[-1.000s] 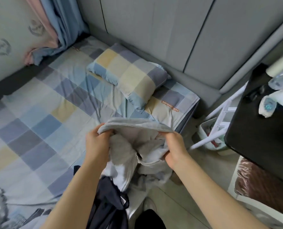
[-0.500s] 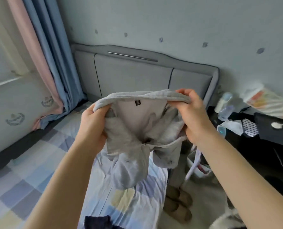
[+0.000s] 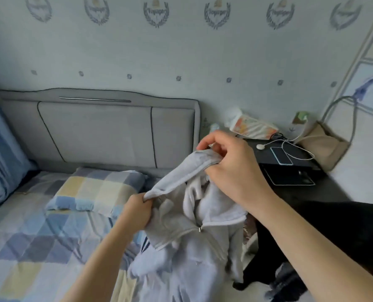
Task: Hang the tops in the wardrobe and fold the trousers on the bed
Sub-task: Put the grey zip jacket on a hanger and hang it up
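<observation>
Both hands grip the hoodie (image 3: pixel 187 240): left hand (image 3: pixel 135 212) bunches its hem edge, right hand (image 3: pixel 231 168) pinches higher. Dangling sleeves could snag the bench (image 3: pixel 290 171) cable.

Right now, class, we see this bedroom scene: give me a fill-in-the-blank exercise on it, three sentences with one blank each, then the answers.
1. Both hands grip a light grey zip-up ____, the left hand lower than the right hand.
2. The checked pillow lies on the ____ below the grey headboard.
3. On the black bedside table, the phone lies beside a white ____.

Missing words: top; bed; cable
</observation>
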The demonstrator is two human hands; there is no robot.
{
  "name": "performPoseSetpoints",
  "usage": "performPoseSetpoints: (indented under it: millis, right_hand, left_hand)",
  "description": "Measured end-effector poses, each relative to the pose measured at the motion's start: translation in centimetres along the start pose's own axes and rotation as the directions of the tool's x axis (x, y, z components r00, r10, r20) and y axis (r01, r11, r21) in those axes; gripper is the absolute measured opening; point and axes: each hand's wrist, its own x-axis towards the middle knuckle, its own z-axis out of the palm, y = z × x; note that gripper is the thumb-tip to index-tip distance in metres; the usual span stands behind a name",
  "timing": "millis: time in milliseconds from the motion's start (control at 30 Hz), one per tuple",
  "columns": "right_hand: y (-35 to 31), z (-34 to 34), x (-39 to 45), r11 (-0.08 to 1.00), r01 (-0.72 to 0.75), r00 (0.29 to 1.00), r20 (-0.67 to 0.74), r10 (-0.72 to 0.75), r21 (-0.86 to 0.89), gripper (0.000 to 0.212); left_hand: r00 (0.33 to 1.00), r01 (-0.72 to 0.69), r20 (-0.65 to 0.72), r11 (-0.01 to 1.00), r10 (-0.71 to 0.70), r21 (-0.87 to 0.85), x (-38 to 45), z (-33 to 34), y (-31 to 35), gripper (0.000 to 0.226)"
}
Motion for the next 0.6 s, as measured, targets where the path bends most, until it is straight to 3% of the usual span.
performPoseSetpoints:
  millis: [67, 100, 167, 233, 267, 333, 367, 433, 500, 567, 600]
  right_hand:
    - [1.3, -2.4, -1.4, 0.991, -0.021, 0.999, -0.048, 0.015, -0.13, 0.023]
    - [2.3, -4.0, -2.0, 0.98, -0.054, 0.997, -0.067, 0.042, -0.193, 0.021]
    - [4.9, -6.9, -3.2, 0.946, -0.16, 0.986, -0.086, 0.141, -0.282, 0.015]
    - [7.6, -11.9, -5.4, 0.884, -0.312, 0.95, -0.108, 0.292, -0.35, 0.022]
    - [8.8, -14.2, -6.5, 0.849, -0.375, 0.926, -0.103, 0.363, -0.373, 0.029]
    - [10.9, -19.4, -9.6, 0.769, -0.483, 0.87, -0.127, 0.477, -0.42, 0.039]
    - [12.4, -22.0, -11.3, 0.733, -0.542, 0.832, -0.141, 0.537, -0.41, 0.042]
    - [15.0, -26.8, -15.1, 0.697, -0.683, 0.728, -0.125, 0.674, -0.217, 0.046]
    - [17.3, -30.5, -18.9, 0.604, -0.788, 0.6, -0.074, 0.797, 0.117, 0.042]
    - [18.9, -33.9, -22.3, 0.432, -0.802, 0.476, 0.006, 0.879, 0.413, 0.025]
    - [19.6, -35.6, -24.0, 0.338, -0.781, 0.437, 0.074, 0.896, 0.525, 0.029]
  left_hand:
    - [0.996, 0.09, 0.047, 0.964, -0.08, -0.252, -0.8, 1.8, 2.3, 0.029]
    - [0.988, 0.148, 0.102, 0.889, -0.115, -0.433, -0.9, 2.7, 3.2, 0.025]
    - [0.963, 0.261, 0.224, 0.742, -0.152, -0.617, -1.0, 4.2, 4.7, 0.018]
    - [0.94, 0.308, 0.321, 0.68, -0.112, -0.665, -2.5, 8.0, 7.7, 0.026]
    - [0.95, 0.278, 0.299, 0.68, -0.09, -0.678, -3.4, 9.8, 9.1, 0.036]
    - [0.955, 0.199, 0.297, 0.736, 0.003, -0.647, -5.9, 13.3, 12.1, 0.055]
    - [0.906, 0.268, 0.423, 0.76, 0.01, -0.592, -7.4, 14.9, 13.8, 0.051]
    - [0.724, 0.406, 0.689, 0.787, 0.033, -0.464, -9.7, 17.8, 16.6, 0.033]
    - [0.586, 0.445, 0.808, 0.808, 0.063, -0.386, -11.4, 20.8, 18.8, 0.039]
    - [0.519, 0.46, 0.85, 0.81, 0.087, -0.364, -12.8, 24.5, 20.3, 0.04]
    - [0.513, 0.456, 0.856, 0.822, 0.068, -0.34, -14.0, 26.2, 21.5, 0.039]
